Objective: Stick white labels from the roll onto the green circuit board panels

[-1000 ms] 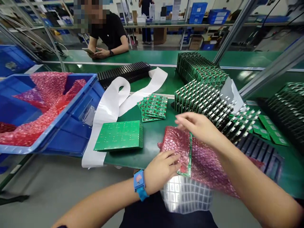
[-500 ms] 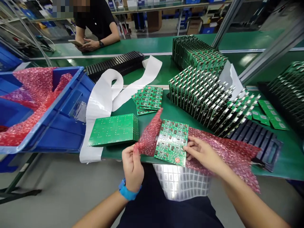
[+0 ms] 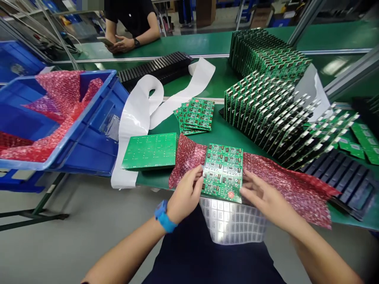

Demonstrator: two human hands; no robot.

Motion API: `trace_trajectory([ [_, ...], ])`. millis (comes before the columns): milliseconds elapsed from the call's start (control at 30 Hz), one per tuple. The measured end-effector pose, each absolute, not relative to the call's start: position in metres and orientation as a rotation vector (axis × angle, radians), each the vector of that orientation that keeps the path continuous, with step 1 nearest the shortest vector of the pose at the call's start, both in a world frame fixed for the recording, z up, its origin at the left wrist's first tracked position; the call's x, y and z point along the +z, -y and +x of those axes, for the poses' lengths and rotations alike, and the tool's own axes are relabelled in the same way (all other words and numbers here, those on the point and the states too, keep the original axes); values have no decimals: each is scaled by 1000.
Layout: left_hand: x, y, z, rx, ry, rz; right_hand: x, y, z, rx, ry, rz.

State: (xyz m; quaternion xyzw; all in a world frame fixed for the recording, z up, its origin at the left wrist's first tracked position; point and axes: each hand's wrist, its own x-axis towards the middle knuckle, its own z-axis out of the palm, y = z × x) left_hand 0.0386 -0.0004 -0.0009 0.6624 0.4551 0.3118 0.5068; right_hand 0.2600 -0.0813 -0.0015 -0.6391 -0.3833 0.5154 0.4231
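Observation:
A green circuit board (image 3: 223,169), component side up, lies on red bubble wrap (image 3: 281,173) at the near edge of the bench. Whether more boards lie beneath it I cannot tell. My left hand (image 3: 187,194) grips its left edge with curled fingers, and my right hand (image 3: 263,196) has fingers and thumb against the right edge. The wrap's left end spreads out beyond my left hand. Left of it stands a stack of green boards (image 3: 151,150), bare side up. Behind, several populated boards (image 3: 197,114) are piled in a fan.
A sheet of labels (image 3: 233,225) hangs at the bench edge. Upright boards fill black racks (image 3: 278,118) on the right. A white paper strip (image 3: 133,110) curls at left, beside a blue bin (image 3: 89,134) holding red bubble wrap. Across the bench, a person (image 3: 130,27) holds a phone.
My left hand has let go of the bubble wrap's left end and moved right onto the board's edge. That end now lies flatter. The whole view has shifted slightly.

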Motion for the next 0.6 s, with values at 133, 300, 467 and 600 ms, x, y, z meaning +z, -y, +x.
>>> trace_trajectory([
  [133,-4,-25,53,654,-1103,1420,8,73,256,1437,698,-1480],
  [300,10,-30,66,524,-920,1086,20,55,259,1530,516,-1390],
  [467,33,-36,71,342,-835,710,29,39,275,1627,501,-1367],
  [600,40,-45,67,203,-746,544,38,35,279,1687,573,-1262],
])
